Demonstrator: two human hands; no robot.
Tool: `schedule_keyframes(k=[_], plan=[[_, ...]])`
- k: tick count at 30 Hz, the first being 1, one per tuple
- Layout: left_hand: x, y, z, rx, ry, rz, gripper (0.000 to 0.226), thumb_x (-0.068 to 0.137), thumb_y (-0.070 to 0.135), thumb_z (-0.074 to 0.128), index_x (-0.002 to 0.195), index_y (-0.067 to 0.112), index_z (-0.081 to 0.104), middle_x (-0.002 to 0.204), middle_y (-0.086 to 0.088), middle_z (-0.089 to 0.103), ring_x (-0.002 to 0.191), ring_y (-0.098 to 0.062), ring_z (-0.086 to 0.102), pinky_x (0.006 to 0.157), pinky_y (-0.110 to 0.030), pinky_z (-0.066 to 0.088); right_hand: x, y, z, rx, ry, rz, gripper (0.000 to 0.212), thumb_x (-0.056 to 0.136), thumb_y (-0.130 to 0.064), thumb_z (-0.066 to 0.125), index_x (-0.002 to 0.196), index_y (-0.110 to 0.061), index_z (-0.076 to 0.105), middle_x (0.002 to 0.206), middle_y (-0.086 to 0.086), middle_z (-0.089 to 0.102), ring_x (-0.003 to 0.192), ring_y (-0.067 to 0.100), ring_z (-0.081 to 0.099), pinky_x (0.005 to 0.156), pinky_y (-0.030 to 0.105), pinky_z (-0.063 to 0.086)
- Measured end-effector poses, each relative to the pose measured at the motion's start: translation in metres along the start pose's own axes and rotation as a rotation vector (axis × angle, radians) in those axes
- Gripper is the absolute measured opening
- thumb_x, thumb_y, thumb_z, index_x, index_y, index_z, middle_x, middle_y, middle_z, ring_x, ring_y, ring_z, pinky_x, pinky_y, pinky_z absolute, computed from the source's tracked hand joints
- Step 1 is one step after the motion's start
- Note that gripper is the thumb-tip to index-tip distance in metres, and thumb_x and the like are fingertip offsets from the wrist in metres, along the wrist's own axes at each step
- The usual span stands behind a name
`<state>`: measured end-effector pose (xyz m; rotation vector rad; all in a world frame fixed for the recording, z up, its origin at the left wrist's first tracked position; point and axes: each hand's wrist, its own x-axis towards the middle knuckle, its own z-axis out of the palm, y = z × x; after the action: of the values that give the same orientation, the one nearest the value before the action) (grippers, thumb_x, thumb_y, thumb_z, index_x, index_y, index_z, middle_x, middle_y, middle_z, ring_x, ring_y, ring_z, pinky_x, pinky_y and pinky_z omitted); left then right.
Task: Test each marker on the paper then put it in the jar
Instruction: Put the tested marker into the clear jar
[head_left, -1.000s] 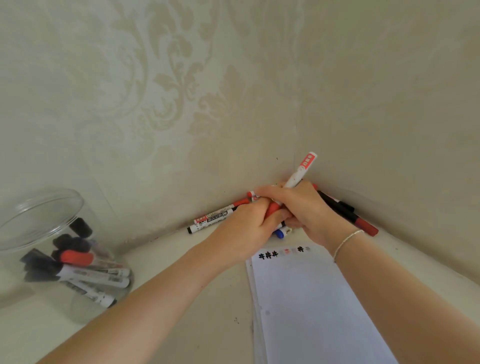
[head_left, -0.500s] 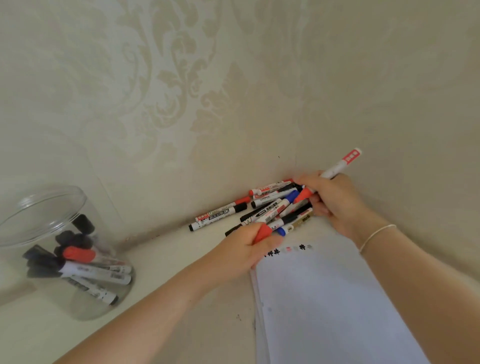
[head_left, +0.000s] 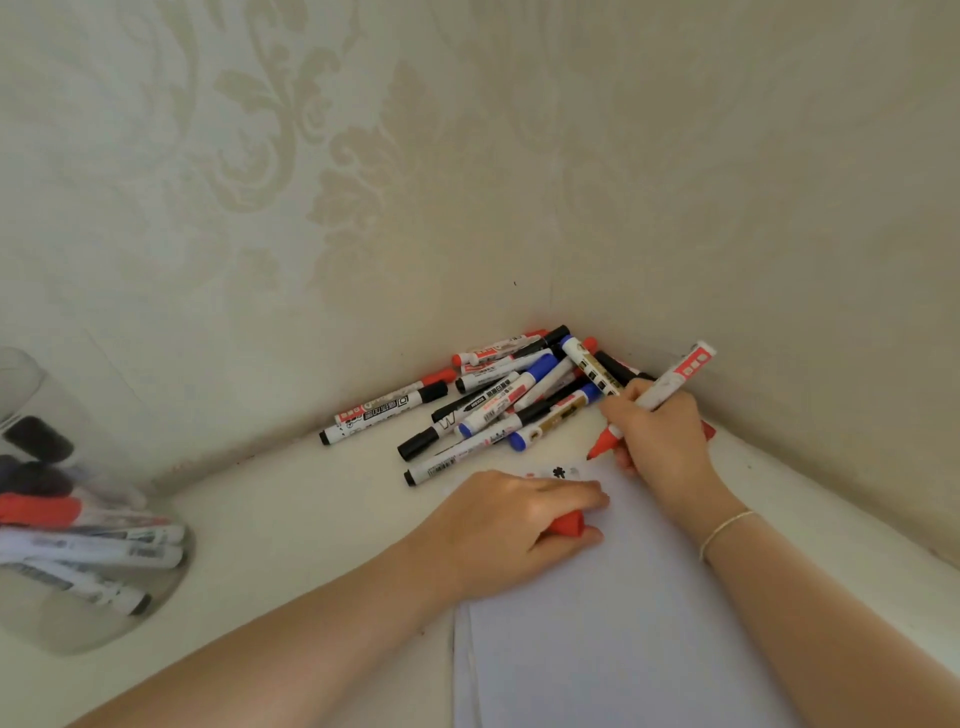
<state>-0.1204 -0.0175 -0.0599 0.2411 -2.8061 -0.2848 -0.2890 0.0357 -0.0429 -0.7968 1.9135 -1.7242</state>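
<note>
L hand (head_left: 511, 525) moved onto paper (head_left: 597, 623) — grips cap (head_left: 567, 524).

the right hand (head_left: 658, 434) grips a white marker (head_left: 655, 397) with a red nib end and red blocks printed near its far end. under the left hand (head_left: 511, 522) shows a red cap (head_left: 567, 525). beneath both hands lies white paper (head_left: 613, 623), with small black and red marks (head_left: 556, 473) between the two hands. beyond the hands, the pile of markers (head_left: 498, 400) has white barrels with black, blue and red caps. far left of the left hand, the clear jar (head_left: 78, 535) holds white markers capped black and red. the wall (head_left: 311, 182) is cream with a pale floral damask pattern. on the right wrist, a thin pale bracelet (head_left: 724, 527).
</note>
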Motion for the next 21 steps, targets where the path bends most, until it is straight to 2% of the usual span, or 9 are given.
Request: schedule_keyframes(k=[4, 8, 12, 15, 18, 21], plan=[[-0.0019, 0.0008, 0.0008, 0.027, 0.002, 0.003, 0.037, 0.096, 0.048, 0.041, 0.125, 0.033, 0.058, 0.136, 0.021, 0.053, 0.111, -0.005, 0.061, 0.074, -0.031, 0.056, -0.0033, 0.001, 0.0043, -0.106, 0.06, -0.043, 0.028, 0.078, 0.001, 0.056, 0.057, -0.007, 0.041, 0.051, 0.013, 0.049, 0.029, 0.009, 0.041, 0.033, 0.014, 0.033], [-0.0018, 0.0021, 0.0006, 0.01, -0.017, -0.032, 0.039, 0.095, 0.051, 0.039, 0.128, 0.038, 0.056, 0.141, 0.025, 0.045, 0.12, -0.001, 0.054, 0.083, -0.029, 0.054, -0.0041, 0.0015, 0.0053, -0.153, 0.037, -0.039, 0.035, 0.078, -0.001, 0.06, 0.052, -0.012, 0.04, 0.033, -0.006, 0.046, 0.028, 0.006, 0.047, 0.034, 0.015, 0.035], [-0.0017, 0.0022, 0.0004, 0.017, -0.001, -0.023, 0.039, 0.094, 0.051, 0.041, 0.126, 0.037, 0.058, 0.139, 0.026, 0.046, 0.12, 0.004, 0.052, 0.081, -0.024, 0.053, -0.0047, 0.0015, 0.0084, -0.197, 0.055, -0.074, 0.034, 0.078, -0.001, 0.06, 0.053, -0.011, 0.041, 0.046, 0.002, 0.048, 0.035, 0.011, 0.048, 0.037, 0.018, 0.037], [-0.0022, 0.0021, 0.0004, 0.02, 0.013, -0.027, 0.039, 0.093, 0.05, 0.042, 0.124, 0.036, 0.061, 0.137, 0.025, 0.05, 0.118, 0.007, 0.051, 0.077, -0.019, 0.05, -0.0041, 0.0018, 0.0082, -0.204, 0.088, -0.099, 0.037, 0.078, 0.0, 0.057, 0.052, -0.013, 0.035, 0.047, 0.001, 0.041, 0.043, 0.015, 0.04, 0.042, 0.021, 0.036], [-0.0019, 0.0023, 0.0003, 0.018, 0.01, -0.025, 0.038, 0.093, 0.05, 0.042, 0.124, 0.036, 0.061, 0.137, 0.025, 0.05, 0.119, 0.008, 0.049, 0.078, -0.018, 0.048, -0.0035, 0.0023, 0.0045, -0.173, 0.059, -0.075, 0.035, 0.078, 0.0, 0.058, 0.052, -0.011, 0.037, 0.04, -0.001, 0.045, 0.036, 0.016, 0.048, 0.04, 0.021, 0.038], [-0.0016, 0.002, -0.0002, 0.017, 0.013, -0.023, 0.037, 0.093, 0.049, 0.043, 0.123, 0.036, 0.061, 0.137, 0.024, 0.05, 0.118, 0.007, 0.051, 0.076, -0.02, 0.051, -0.0045, 0.0029, 0.0051, -0.179, 0.024, -0.062, 0.033, 0.079, 0.0, 0.06, 0.053, -0.011, 0.042, 0.046, 0.004, 0.049, 0.034, 0.012, 0.048, 0.037, 0.018, 0.037]])
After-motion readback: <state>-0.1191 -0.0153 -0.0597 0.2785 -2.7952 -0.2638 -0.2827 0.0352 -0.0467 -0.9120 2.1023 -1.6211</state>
